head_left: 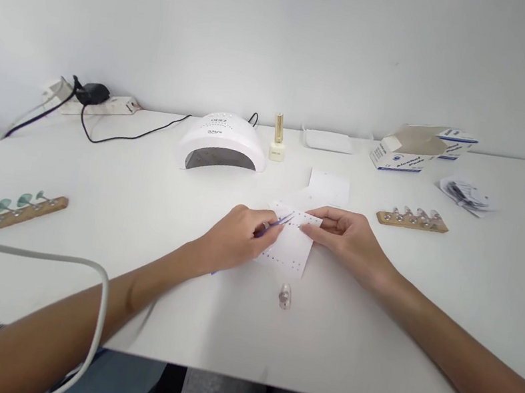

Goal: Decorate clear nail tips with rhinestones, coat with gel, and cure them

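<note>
My left hand (241, 239) is closed around a pair of blue tweezers (278, 221), whose tips reach over a white card (287, 250) dotted with rows of tiny dark studs. The card's right edge is pinched between thumb and fingers of my right hand (344, 237). Just in front of the card, a small clear piece with a shiny centre (285, 296) lies on the table. Behind my hands rests another white sheet (329, 186).
At the back stand a white nail lamp (224, 141), a gold-capped polish bottle (277, 141) and an open alcohol pads box (405, 150). Wooden strips with green tips (18, 216) and clear tips (412, 221) lie left and right. A white cable (102, 304) loops across my left arm.
</note>
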The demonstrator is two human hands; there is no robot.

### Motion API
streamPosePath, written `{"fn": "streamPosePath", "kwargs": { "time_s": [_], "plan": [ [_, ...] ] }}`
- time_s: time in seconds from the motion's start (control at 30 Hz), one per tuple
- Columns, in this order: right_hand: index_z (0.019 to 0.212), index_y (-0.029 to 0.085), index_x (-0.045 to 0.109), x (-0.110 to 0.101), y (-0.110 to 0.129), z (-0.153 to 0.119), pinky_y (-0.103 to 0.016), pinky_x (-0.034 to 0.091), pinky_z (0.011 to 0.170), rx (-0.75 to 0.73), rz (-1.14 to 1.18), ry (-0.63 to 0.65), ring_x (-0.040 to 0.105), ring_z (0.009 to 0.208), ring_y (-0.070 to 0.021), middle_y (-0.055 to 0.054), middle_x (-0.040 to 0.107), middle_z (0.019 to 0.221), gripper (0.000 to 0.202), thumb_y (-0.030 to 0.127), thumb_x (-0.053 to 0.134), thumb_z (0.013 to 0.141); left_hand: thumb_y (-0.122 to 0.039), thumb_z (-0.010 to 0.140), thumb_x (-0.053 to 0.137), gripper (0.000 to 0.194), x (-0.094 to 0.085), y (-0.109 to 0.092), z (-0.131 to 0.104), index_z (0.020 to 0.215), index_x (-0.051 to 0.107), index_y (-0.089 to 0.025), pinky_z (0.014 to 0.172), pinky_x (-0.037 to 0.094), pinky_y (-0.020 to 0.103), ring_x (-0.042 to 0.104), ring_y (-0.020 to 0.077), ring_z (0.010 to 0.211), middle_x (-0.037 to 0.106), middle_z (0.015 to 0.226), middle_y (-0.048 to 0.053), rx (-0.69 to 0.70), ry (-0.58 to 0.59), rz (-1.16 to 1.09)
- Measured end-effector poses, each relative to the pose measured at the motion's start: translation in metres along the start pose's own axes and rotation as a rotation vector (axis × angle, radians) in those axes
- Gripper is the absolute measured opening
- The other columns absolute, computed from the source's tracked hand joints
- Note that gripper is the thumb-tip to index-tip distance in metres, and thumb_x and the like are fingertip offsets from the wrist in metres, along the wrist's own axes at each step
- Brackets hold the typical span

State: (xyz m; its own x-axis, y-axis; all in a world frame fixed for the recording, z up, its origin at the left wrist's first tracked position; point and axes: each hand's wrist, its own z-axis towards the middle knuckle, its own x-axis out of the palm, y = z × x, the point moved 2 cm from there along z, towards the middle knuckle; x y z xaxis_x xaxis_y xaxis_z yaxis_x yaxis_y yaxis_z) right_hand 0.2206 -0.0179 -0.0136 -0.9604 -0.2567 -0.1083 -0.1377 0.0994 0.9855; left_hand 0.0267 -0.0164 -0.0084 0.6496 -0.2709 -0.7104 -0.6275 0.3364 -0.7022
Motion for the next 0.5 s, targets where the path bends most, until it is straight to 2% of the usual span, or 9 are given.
{"fn": "streamPosePath", "kwargs": {
  "time_s": [0.17, 0.3, 0.5],
  "plan": [
    [0.102, 0.022, 0.072, 0.0021, -0.0013, 0.0006, -0.033, 0.057, 0.078, 0.023, 0.013, 0.017, 0.070, 0.087, -0.0204, -0.004, 0.074, 0.101, 0.024, 0.025, 0.068, 0.079, -0.033, 0.088, 0.045, 0.037, 0.0027, -0.0021, -0.0014, 0.058, 0.029, -0.017, 0.044, 0.018, 0.025, 0.021, 0.0065, 0.045, 0.025, 0.048, -0.006, 0.001, -0.001, 0.088],
    [0.101, 0.023, 0.073, 0.0036, 0.0007, -0.0005, -0.033, 0.057, 0.076, 0.034, -0.003, 0.004, 0.071, 0.082, -0.0198, -0.004, 0.075, 0.096, 0.022, 0.029, 0.066, 0.081, -0.032, 0.088, 0.043, 0.037, 0.0050, -0.0014, -0.0017, 0.058, 0.029, -0.017, 0.045, 0.017, 0.026, 0.020, 0.0071, 0.045, 0.024, 0.048, -0.005, 0.015, -0.012, 0.155],
    [0.103, 0.025, 0.073, 0.0044, 0.0002, -0.0019, -0.036, 0.056, 0.081, 0.048, 0.002, 0.043, 0.071, 0.087, -0.0217, -0.003, 0.075, 0.095, 0.023, 0.030, 0.065, 0.082, -0.032, 0.088, 0.042, 0.035, 0.0072, -0.0002, -0.0020, 0.059, 0.028, -0.017, 0.047, 0.017, 0.027, 0.018, 0.0076, 0.046, 0.024, 0.049, -0.005, 0.026, -0.005, 0.203]
  ]
}}
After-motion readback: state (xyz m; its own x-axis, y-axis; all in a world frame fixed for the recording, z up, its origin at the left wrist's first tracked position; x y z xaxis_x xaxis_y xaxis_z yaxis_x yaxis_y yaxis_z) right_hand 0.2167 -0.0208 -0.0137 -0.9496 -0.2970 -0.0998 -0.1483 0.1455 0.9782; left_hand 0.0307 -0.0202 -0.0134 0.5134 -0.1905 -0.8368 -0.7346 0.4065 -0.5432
